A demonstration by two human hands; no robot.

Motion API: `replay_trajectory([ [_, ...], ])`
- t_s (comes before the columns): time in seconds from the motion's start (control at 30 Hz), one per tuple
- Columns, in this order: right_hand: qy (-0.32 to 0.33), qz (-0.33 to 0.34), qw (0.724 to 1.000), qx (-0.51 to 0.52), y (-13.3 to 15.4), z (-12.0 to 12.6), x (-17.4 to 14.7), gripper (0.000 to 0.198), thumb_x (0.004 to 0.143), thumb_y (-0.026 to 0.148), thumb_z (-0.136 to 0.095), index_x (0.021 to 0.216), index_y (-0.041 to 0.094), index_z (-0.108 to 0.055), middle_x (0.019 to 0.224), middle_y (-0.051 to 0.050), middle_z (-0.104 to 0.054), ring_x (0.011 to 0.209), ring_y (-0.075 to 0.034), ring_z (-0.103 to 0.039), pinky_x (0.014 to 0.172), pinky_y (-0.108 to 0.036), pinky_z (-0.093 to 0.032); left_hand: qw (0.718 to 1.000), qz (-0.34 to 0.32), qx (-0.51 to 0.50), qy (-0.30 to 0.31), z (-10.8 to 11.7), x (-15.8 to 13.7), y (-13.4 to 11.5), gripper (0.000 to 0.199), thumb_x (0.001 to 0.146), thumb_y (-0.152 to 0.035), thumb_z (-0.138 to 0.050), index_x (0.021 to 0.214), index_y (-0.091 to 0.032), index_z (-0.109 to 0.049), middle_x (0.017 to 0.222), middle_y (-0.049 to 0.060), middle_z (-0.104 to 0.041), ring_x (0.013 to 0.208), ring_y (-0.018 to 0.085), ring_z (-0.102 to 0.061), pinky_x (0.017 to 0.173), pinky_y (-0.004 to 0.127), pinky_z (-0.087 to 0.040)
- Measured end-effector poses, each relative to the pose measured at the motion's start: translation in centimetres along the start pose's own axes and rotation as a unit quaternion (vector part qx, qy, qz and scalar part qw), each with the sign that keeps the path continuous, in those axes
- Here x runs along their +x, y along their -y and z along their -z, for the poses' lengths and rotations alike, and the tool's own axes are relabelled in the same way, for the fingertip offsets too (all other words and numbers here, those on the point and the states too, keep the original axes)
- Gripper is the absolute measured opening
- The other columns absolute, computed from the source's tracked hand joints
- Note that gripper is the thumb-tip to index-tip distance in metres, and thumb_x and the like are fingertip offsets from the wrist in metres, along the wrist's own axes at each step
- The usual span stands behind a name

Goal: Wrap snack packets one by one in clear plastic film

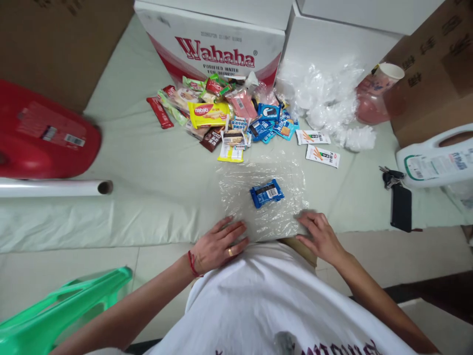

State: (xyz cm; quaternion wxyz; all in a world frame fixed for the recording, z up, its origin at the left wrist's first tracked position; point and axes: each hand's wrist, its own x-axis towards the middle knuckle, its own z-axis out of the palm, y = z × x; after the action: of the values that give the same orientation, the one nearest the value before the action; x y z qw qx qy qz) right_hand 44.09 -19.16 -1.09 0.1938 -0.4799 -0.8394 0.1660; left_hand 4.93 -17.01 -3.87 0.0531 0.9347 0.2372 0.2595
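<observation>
A clear plastic sheet (pixel 280 220) is spread on the cloth in front of me, wrinkled and shiny. One small blue snack packet (pixel 266 193) with a white barcode label lies near its middle. At the sheet's near left corner rests my left hand (pixel 219 245), fingers stretched out and lying flat. My right hand (pixel 320 237) touches the near right edge, its fingers loosely bent and the thumb apart. Neither hand touches the blue packet. Beyond the sheet is a heap of wrapped snacks, including a yellow Nabati packet (pixel 209 115) and several blue packets.
Two white snack sachets (pixel 322 156) lie right of the heap. Behind stand a Wahaha carton (pixel 221 47) and crumpled clear plastic (pixel 325 98). A red jug (pixel 44 133) and film roll (pixel 55 188) are left; a white jug (pixel 439 155) and black phone (pixel 401 208) right.
</observation>
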Motion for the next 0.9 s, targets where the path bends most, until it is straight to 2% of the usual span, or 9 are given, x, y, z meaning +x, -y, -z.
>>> replay_trajectory([
  [0.13, -0.015, 0.02, 0.998, 0.05, -0.3, -1.1, 0.2, 0.026, 0.102, 0.026, -0.068, 0.128, 0.027, -0.07, 0.113, -0.01, -0.067, 0.103, -0.026, -0.063, 0.087, -0.043, -0.054, 0.999, -0.015, 0.029, 0.03, -0.4, -0.4, 0.3, 0.027, 0.1, -0.012, -0.063, 0.125, -0.021, -0.069, 0.13, 0.01, -0.076, 0.135, 0.025, -0.066, 0.127, 0.051, -0.043],
  [0.27, -0.043, 0.025, 0.995, 0.092, -0.5, -0.8, 0.6, 0.024, 0.103, 0.016, -0.06, 0.118, 0.028, -0.073, 0.105, -0.007, -0.069, 0.099, -0.024, -0.064, 0.086, -0.041, -0.053, 0.999, 0.04, -0.019, 0.0, -0.7, -0.4, 0.0, 0.02, 0.103, -0.014, -0.059, 0.116, -0.023, -0.071, 0.126, 0.007, -0.079, 0.132, 0.021, -0.068, 0.126, 0.047, -0.045],
  [0.4, -0.049, 0.015, 0.995, 0.089, -0.4, 0.3, 1.7, 0.017, 0.101, 0.019, -0.063, 0.111, 0.027, -0.074, 0.111, -0.008, -0.072, 0.104, -0.025, -0.063, 0.093, -0.046, -0.051, 0.99, 0.092, -0.101, -0.042, -0.4, 0.3, -0.2, 0.02, 0.102, -0.012, -0.057, 0.116, -0.021, -0.067, 0.119, 0.008, -0.08, 0.124, 0.021, -0.072, 0.118, 0.044, -0.052],
  [0.5, -0.053, -0.003, 0.992, 0.119, -0.4, 1.3, 3.3, 0.009, 0.101, 0.025, -0.065, 0.103, 0.027, -0.073, 0.115, -0.008, -0.072, 0.108, -0.026, -0.063, 0.098, -0.047, -0.051, 0.971, 0.152, -0.164, -0.079, 0.3, 1.2, -0.2, 0.022, 0.102, -0.011, -0.054, 0.119, -0.021, -0.065, 0.112, 0.009, -0.08, 0.116, 0.02, -0.074, 0.108, 0.039, -0.058],
  [0.6, -0.048, -0.034, 0.979, 0.193, -0.6, 2.3, 5.7, 0.011, 0.103, 0.03, -0.063, 0.104, 0.026, -0.073, 0.108, -0.007, -0.073, 0.103, -0.024, -0.067, 0.093, -0.041, -0.053, 0.944, 0.239, -0.207, -0.093, 0.9, 2.1, 0.0, 0.017, 0.105, -0.018, -0.052, 0.111, -0.021, -0.067, 0.104, 0.008, -0.08, 0.099, 0.018, -0.076, 0.088, 0.031, -0.061],
  [0.7, -0.055, -0.095, 0.964, 0.24, -1.1, 2.8, 8.6, 0.016, 0.103, 0.038, -0.065, 0.104, 0.025, -0.074, 0.093, -0.003, -0.072, 0.086, -0.019, -0.066, 0.081, -0.034, -0.051, 0.897, 0.36, -0.243, -0.086, 1.2, 2.9, 0.7, 0.022, 0.107, -0.032, -0.052, 0.097, -0.021, -0.069, 0.086, 0.003, -0.076, 0.075, 0.015, -0.071, 0.07, 0.025, -0.055],
  [0.8, -0.059, -0.15, 0.949, 0.272, -1.8, 2.9, 11.5, 0.029, 0.097, 0.051, -0.07, 0.099, 0.023, -0.076, 0.079, -0.001, -0.066, 0.07, -0.015, -0.056, 0.068, -0.029, -0.044, 0.837, 0.454, -0.287, -0.107, 1.4, 3.9, 1.8, 0.033, 0.105, -0.045, -0.053, 0.088, -0.022, -0.067, 0.079, 0.002, -0.074, 0.069, 0.015, -0.067, 0.066, 0.026, -0.051],
  [0.9, -0.047, -0.196, 0.927, 0.315, -2.6, 2.4, 14.0, 0.043, 0.089, 0.063, -0.073, 0.092, 0.02, -0.074, 0.065, 0.004, -0.052, 0.059, -0.012, -0.041, 0.058, -0.026, -0.033, 0.794, 0.511, -0.304, -0.128, 1.6, 5.2, 2.9, 0.041, 0.103, -0.051, -0.051, 0.076, -0.022, -0.062, 0.068, 0.001, -0.069, 0.064, 0.015, -0.061, 0.063, 0.026, -0.047],
])
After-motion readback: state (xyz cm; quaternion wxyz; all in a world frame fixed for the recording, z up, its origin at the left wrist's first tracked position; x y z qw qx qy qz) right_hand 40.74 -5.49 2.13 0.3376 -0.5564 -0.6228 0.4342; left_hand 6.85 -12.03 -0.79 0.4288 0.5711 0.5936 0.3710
